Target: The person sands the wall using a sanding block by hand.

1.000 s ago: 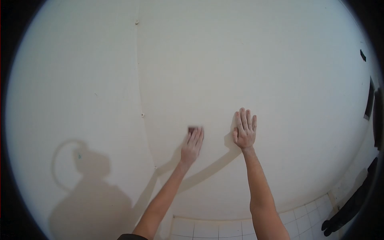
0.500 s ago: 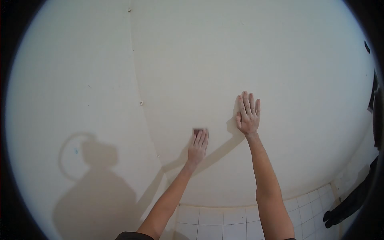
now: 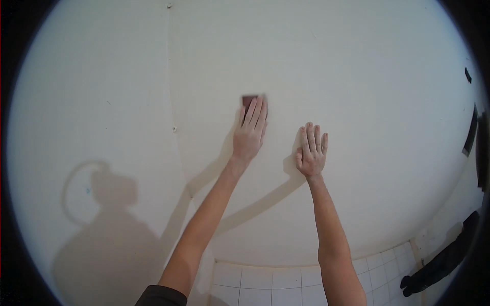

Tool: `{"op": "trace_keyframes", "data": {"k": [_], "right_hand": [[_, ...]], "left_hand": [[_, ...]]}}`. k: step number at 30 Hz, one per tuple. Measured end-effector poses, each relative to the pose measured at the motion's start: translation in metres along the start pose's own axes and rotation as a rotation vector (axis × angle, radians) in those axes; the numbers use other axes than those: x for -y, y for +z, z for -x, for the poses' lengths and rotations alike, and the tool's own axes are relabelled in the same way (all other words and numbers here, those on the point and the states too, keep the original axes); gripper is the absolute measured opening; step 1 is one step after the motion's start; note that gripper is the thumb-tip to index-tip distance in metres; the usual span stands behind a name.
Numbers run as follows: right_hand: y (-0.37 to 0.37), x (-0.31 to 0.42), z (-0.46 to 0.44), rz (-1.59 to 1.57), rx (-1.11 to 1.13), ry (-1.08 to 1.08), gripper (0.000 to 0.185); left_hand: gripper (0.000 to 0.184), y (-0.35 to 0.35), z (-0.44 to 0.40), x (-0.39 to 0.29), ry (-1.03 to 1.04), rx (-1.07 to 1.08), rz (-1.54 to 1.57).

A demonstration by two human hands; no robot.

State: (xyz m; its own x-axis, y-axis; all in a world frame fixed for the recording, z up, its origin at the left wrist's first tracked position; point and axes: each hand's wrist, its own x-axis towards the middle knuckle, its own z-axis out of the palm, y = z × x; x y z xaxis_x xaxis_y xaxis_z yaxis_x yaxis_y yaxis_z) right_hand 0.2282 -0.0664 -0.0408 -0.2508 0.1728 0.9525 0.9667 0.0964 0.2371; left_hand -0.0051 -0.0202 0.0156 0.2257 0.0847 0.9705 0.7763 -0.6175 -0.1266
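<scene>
My left hand (image 3: 249,133) presses a dark reddish-brown rectangular pad (image 3: 249,101) flat against the pale wall (image 3: 255,51), its fingers lying over the right part of the pad. Lower and to the right, my right hand (image 3: 312,153) lies on the same wall with its palm down, fingers spread and nothing held. Both arms reach up from the bottom of the view.
A wall corner (image 3: 172,102) with small fixings runs down left of my hands. White tiles (image 3: 255,280) line the bottom. At the right edge are a person's dark-clothed legs (image 3: 441,260) and a dark strip (image 3: 470,130).
My left hand has slid the pad up the wall and now reaches higher than my right hand. My right hand has stayed on the wall while the view shifted slightly.
</scene>
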Motion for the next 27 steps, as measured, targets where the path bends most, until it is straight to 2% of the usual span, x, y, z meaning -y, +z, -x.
{"op": "trace_keyframes", "data": {"k": [3, 4, 8, 10, 11, 13, 16, 18, 20, 23, 26, 27], "right_hand": [[-0.001, -0.001, 0.000, -0.008, -0.001, 0.001, 0.065], [-0.001, -0.001, -0.001, -0.017, -0.001, 0.002, 0.065], [-0.003, -0.001, -0.002, -0.066, -0.013, -0.012, 0.066], [-0.002, 0.000, 0.001, -0.070, -0.010, -0.013, 0.065], [-0.002, -0.002, 0.000, -0.069, -0.015, -0.019, 0.065], [0.000, -0.003, 0.001, -0.084, -0.016, -0.007, 0.065], [0.008, -0.003, 0.003, -0.100, -0.065, 0.101, 0.064], [0.010, -0.002, 0.002, -0.098, -0.115, 0.201, 0.064], [0.008, 0.001, 0.001, -0.084, -0.163, 0.302, 0.064], [0.008, 0.000, 0.004, -0.064, -0.160, 0.339, 0.064], [0.005, 0.000, 0.002, -0.059, -0.177, 0.319, 0.065], [0.004, 0.000, 0.004, -0.058, -0.171, 0.321, 0.064]], "left_hand": [[0.061, 0.002, -0.017, -0.008, 0.042, -0.014, -0.025], [0.061, 0.006, -0.004, -0.010, 0.106, 0.047, -0.079], [0.059, 0.031, 0.130, -0.028, 0.378, 0.289, -0.188], [0.059, 0.028, 0.189, -0.025, 0.603, 0.357, -0.098], [0.059, 0.030, 0.205, -0.022, 0.597, 0.351, -0.005], [0.059, 0.030, 0.209, -0.017, 0.590, 0.327, 0.177], [0.059, 0.026, 0.161, 0.002, 0.808, 0.252, 0.052], [0.061, 0.034, 0.120, 0.006, 0.761, 0.131, -0.314], [0.059, 0.014, 0.059, 0.001, 0.538, 0.181, -0.174], [0.061, -0.002, -0.005, -0.002, 0.317, 0.124, -0.006], [0.059, 0.003, 0.004, -0.005, 0.401, 0.197, -0.080], [0.059, 0.008, 0.019, -0.005, 0.522, 0.203, -0.118]]}}
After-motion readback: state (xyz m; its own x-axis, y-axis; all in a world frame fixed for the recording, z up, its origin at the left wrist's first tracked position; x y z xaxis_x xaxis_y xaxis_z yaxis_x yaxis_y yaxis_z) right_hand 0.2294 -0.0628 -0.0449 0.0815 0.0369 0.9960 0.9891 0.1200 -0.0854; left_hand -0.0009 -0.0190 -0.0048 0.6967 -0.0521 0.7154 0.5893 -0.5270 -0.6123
